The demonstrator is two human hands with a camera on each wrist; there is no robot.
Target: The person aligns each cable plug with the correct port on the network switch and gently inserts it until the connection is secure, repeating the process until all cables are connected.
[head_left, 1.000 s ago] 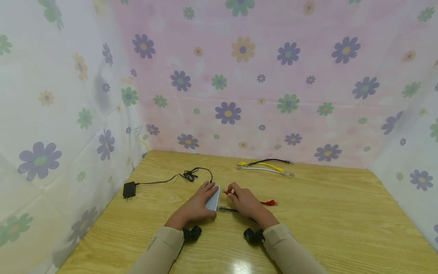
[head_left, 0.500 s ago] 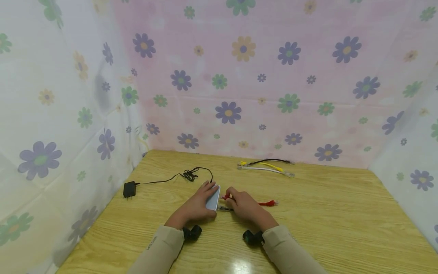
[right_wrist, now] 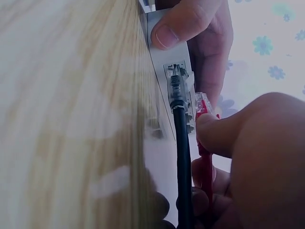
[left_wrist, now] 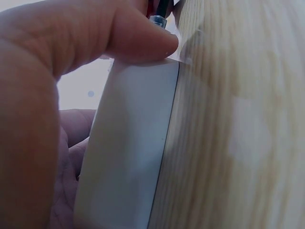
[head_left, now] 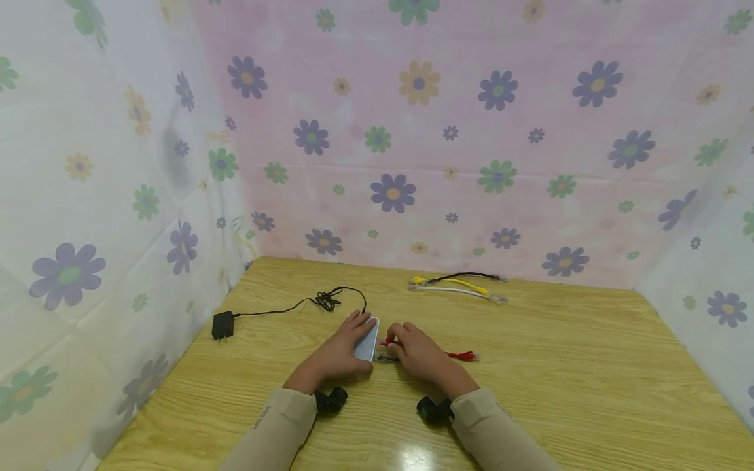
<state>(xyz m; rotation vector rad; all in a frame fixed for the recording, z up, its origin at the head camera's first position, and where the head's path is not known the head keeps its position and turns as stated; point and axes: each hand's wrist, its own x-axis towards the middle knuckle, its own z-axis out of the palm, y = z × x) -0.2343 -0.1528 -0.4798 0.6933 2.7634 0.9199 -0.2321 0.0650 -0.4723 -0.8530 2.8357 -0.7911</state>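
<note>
In the head view my left hand point(head_left: 336, 353) steadies a small white network switch point(head_left: 366, 343) on the table, fingers over its top and thumb against its near side. The left wrist view shows that thumb point(left_wrist: 143, 40) on the switch's white side wall point(left_wrist: 128, 143). My right hand point(head_left: 421, 353) pinches a red network cable point(right_wrist: 205, 167) between thumb and fingers. Its clear plug point(right_wrist: 201, 102) faces the ports, just beside them; contact cannot be told. A black network cable point(right_wrist: 182, 143) sits plugged into the end port. The red cable's other end point(head_left: 465, 356) extends right.
A black power adapter point(head_left: 222, 325) lies at the left, its thin coiled cord point(head_left: 326, 300) running to the switch. Toward the back lie a black cable point(head_left: 468, 274), a yellow cable point(head_left: 465, 284) and a white cable point(head_left: 453, 290). Floral cloth point(head_left: 389, 131) hangs behind the table.
My right hand has shifted slightly toward me and left, bringing the red plug closer to the switch's port side. The red cable's free end has dipped nearer. My left hand stays put.
</note>
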